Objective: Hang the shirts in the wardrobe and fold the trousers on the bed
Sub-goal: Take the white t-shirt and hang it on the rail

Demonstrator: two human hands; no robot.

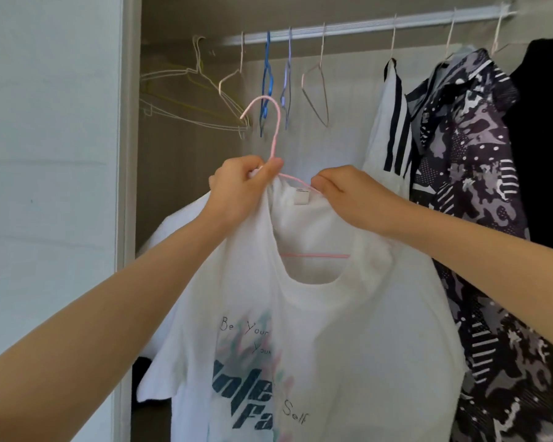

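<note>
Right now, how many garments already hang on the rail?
3, all rightward: a striped white top, a patterned shirt beside it, a black garment at the edge. Others may be hidden.

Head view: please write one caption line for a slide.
Left hand and right hand hold a white T-shirt on a pink hanger below the wardrobe rail with empty hangers.

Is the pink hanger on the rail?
No: the pink hanger is below the rail, gripped by left hand; right hand pinches white T-shirt.

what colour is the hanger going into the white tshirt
Pink, clearest in the head view: the hanger hook rises above the left hand.
</note>
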